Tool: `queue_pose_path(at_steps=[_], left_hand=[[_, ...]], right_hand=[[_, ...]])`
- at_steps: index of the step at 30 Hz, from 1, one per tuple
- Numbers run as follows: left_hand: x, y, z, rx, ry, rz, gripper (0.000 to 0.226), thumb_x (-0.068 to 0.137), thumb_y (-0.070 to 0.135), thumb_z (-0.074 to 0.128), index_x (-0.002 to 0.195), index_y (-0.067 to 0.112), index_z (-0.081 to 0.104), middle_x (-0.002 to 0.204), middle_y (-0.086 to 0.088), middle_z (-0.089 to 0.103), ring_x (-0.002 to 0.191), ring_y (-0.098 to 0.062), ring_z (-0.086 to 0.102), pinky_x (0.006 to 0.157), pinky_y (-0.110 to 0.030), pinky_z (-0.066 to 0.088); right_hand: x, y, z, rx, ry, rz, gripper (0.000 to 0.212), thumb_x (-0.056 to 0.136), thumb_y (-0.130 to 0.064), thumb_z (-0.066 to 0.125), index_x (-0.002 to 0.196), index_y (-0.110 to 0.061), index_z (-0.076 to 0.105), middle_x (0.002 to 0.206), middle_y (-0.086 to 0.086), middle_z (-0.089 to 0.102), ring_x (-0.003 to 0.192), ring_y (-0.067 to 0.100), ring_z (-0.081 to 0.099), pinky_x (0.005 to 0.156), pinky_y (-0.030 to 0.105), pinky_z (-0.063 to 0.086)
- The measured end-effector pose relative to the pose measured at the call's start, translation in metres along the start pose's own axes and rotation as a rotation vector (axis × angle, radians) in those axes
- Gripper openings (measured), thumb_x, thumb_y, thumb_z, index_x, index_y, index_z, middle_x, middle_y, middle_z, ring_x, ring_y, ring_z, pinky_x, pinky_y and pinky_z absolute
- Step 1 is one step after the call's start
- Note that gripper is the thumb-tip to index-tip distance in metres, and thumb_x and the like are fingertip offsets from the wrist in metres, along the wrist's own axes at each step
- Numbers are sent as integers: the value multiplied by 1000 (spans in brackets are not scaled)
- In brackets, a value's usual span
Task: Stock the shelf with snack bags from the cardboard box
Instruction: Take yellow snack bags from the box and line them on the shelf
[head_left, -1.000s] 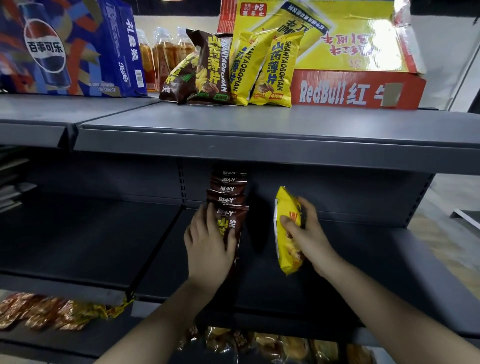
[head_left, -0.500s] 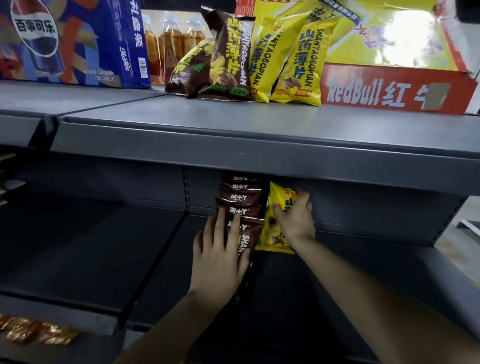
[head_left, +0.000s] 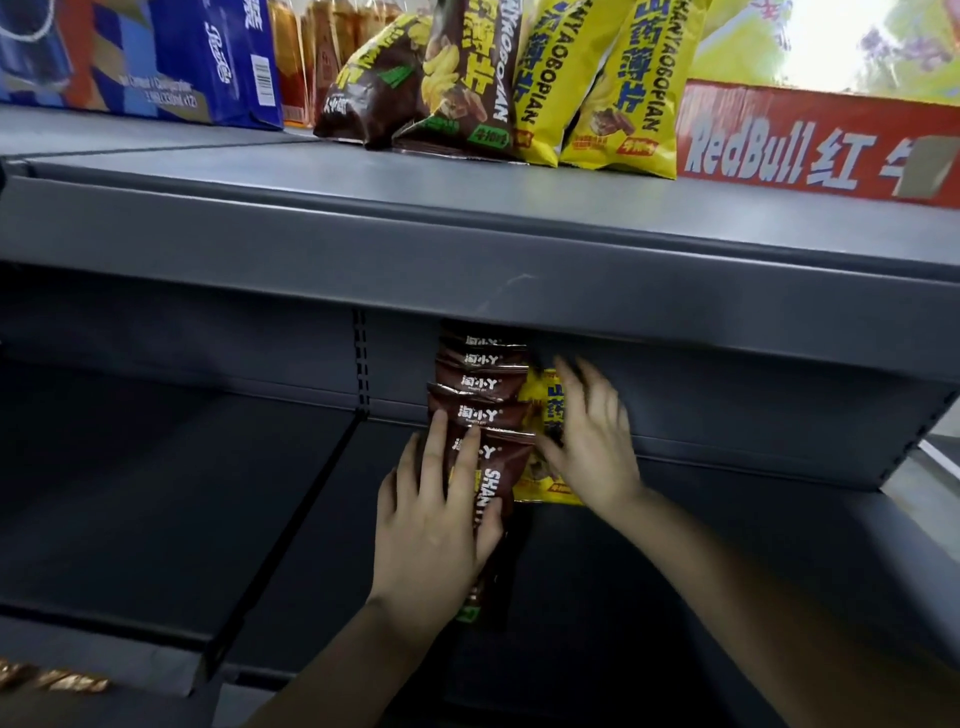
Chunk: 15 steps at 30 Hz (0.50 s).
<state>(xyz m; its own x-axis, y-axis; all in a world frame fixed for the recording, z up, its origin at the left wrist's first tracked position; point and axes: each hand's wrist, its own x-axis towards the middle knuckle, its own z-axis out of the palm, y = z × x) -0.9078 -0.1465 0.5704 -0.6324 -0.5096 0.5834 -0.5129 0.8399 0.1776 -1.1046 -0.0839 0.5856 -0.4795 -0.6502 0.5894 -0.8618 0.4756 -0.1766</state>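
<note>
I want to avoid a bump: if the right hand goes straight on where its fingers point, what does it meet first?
The right hand lies on the yellow bag; beyond it, probably the back panel, though depth is unclear.

Brown snack bags (head_left: 480, 387) rowed upright on shelf (head_left: 675, 545); yellow bag (head_left: 545, 410) beside.

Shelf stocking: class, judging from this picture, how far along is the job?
Done: a row of brown bags stands on the middle shelf. In hand: the left hand steadies it; the right hand presses a yellow bag in beside. Left: much bare shelf; box unseen.
</note>
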Motion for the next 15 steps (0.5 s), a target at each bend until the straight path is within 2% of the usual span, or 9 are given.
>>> queue_pose_path(at_steps=[2, 3, 5, 8, 12, 15], left_hand=[[0, 1, 0, -3, -4, -2, 61, 87, 45, 39, 138, 13, 42, 147, -18, 38, 120, -37, 53, 86, -47, 52], [0, 1, 0, -6, -5, -4, 60, 87, 44, 39, 138, 12, 44, 147, -19, 38, 119, -38, 54, 86, -47, 52], [0, 1, 0, -10, -3, -5, 60, 87, 43, 39, 138, 12, 44, 147, -19, 38, 117, -38, 55, 85, -47, 52], [0, 1, 0, -15, 2, -2, 59, 87, 43, 39, 139, 14, 37, 148, -18, 37, 115, -37, 55, 85, -47, 52], [0, 1, 1, -26, 10, -14, 59, 85, 42, 38, 138, 15, 37, 147, -17, 38, 110, -37, 57, 82, -46, 52], [1, 1, 2, -28, 8, -15, 58, 86, 42, 38, 137, 15, 39, 146, -18, 39, 108, -36, 58, 81, -45, 52]], right_hand=[[-4, 13, -6, -170, -169, -183, 106, 74, -61, 65, 153, -25, 4, 159, 11, 10, 146, 30, 10, 114, 58, 19], [-2, 16, -8, -228, -241, -215, 111, 72, -68, 62, 153, -28, -4, 160, 9, 2, 148, 29, 3, 115, 60, 16], [5, 21, -10, -249, -369, -208, 119, 67, -77, 58, 150, -33, -15, 160, 5, -11, 148, 29, -6, 116, 59, 11], [15, 23, -9, -225, -510, -197, 125, 62, -78, 62, 148, -36, -18, 158, 0, -20, 146, 30, -14, 115, 59, 9], [19, 18, -2, -324, -448, -241, 129, 59, -78, 64, 151, -28, -10, 159, 6, -18, 146, 31, -13, 113, 60, 10], [22, 15, 1, -346, -344, -275, 124, 59, -77, 65, 153, -22, 6, 160, 14, -4, 148, 33, -3, 115, 58, 12]])
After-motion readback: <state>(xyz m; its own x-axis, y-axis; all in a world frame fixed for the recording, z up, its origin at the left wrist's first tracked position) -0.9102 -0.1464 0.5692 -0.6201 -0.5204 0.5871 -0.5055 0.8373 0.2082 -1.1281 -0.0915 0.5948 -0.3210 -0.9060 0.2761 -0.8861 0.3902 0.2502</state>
